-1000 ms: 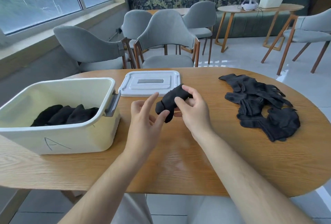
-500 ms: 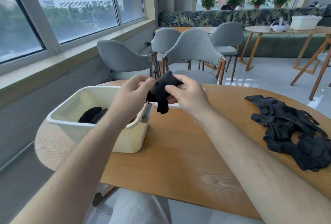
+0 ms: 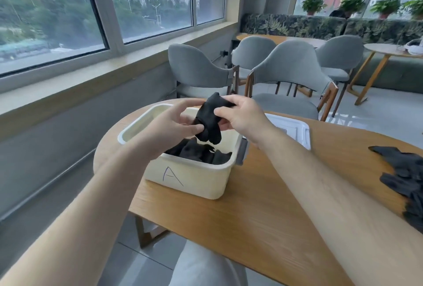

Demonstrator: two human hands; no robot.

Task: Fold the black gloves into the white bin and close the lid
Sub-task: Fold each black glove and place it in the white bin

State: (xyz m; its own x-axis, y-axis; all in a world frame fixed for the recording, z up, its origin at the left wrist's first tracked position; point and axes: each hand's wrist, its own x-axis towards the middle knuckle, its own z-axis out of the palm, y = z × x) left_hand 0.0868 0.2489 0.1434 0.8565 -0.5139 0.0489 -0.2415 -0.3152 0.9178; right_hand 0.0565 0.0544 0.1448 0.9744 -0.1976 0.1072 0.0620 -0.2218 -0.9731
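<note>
A folded black glove bundle (image 3: 209, 121) hangs just above the open white bin (image 3: 194, 178), which is marked with an "A". My left hand (image 3: 174, 123) pinches the bundle's left side and my right hand (image 3: 240, 116) grips its top right. Several folded black gloves (image 3: 199, 152) lie inside the bin. The white lid (image 3: 295, 131) lies flat on the table behind the bin, partly hidden by my right arm. A pile of loose black gloves (image 3: 405, 176) sits at the table's right edge.
The oval wooden table (image 3: 263, 212) carries everything. Grey chairs (image 3: 290, 75) stand behind it, one close to the far edge. A window sill and wall run along the left. A second table (image 3: 386, 50) stands at the back right.
Both hands carried the glove bundle left from above the table's middle to over the bin. My view swung left, so the bin sits near the centre.
</note>
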